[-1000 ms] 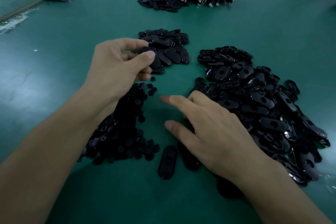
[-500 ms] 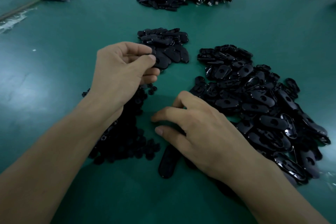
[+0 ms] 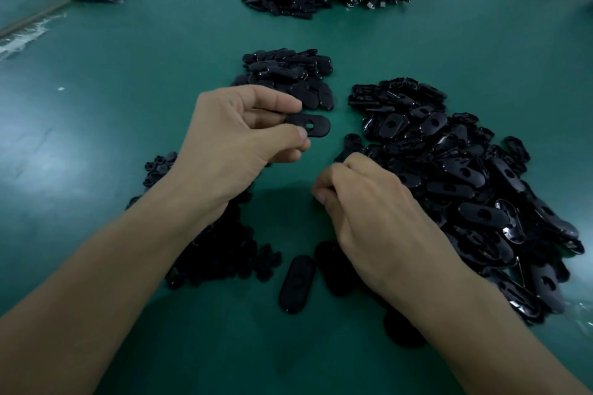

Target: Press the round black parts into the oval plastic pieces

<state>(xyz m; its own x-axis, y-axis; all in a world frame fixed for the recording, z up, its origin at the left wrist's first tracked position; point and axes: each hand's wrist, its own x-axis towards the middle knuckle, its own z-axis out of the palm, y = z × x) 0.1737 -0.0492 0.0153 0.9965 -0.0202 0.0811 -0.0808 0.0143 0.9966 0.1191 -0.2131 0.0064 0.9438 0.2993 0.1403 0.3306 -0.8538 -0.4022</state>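
An oval piece is pinched by one end between the thumb and forefinger of the left hand and held above the green table, its hole turned upward and seemingly unfilled. The right hand is set lower and nearer the body, apart from the left, with its fingers curled inward. Whether a round part is tucked in them cannot be told, as the fingertips are hidden. The loose round parts are heaped under the left forearm, and the large heap of oval pieces lies close against the right hand. A smaller pile sits beyond the left hand, and it cannot be told whether its pieces are already fitted. The step in hand is judged to be the presenting of one piece for fitting — nothing appears seated in it yet. For the next move, a round part would have to be brought squarely over the hole and pressed home while the piece is backed firmly from beneath, since a tilted part would likely jam.
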